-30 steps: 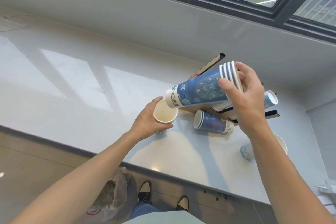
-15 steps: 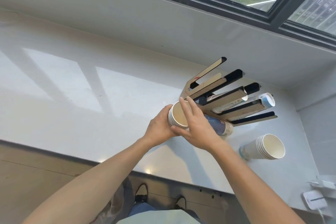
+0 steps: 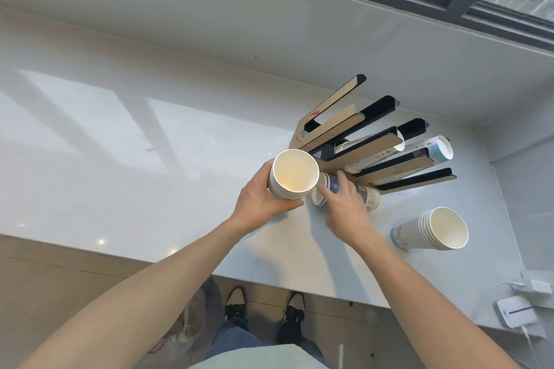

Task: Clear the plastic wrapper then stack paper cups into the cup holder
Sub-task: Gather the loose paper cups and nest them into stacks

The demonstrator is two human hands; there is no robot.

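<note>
Two hands work close together at the middle of the pale surface (image 3: 126, 141). The left hand (image 3: 260, 204) is wrapped around an upright stack of paper cups (image 3: 292, 180), mouth toward the camera. Just beside it, at its three o'clock, the right hand (image 3: 344, 204) lies on a lying cup (image 3: 364, 193), fingers curled over the blue-printed wall; whether it has a firm grasp or only rests there, I cannot tell. That cup's long axis runs from nine o'clock, where its rim nearly meets the held stack, toward three o'clock.

The cup holder (image 3: 368, 144) stands at one o'clock from both hands, its slats fanning toward two o'clock, with some cups already lodged between them. The lying cup touches or nearly touches the holder's lowest slat, so room there is tight. The right hand is the nearer to the holder.

Farther right, at four o'clock from the holder and well apart, a second stack (image 3: 434, 228) lies tilted with its mouth toward the camera. The surface's near edge runs below both wrists; open room lies toward nine o'clock. No plastic wrapper shows on the surface.
</note>
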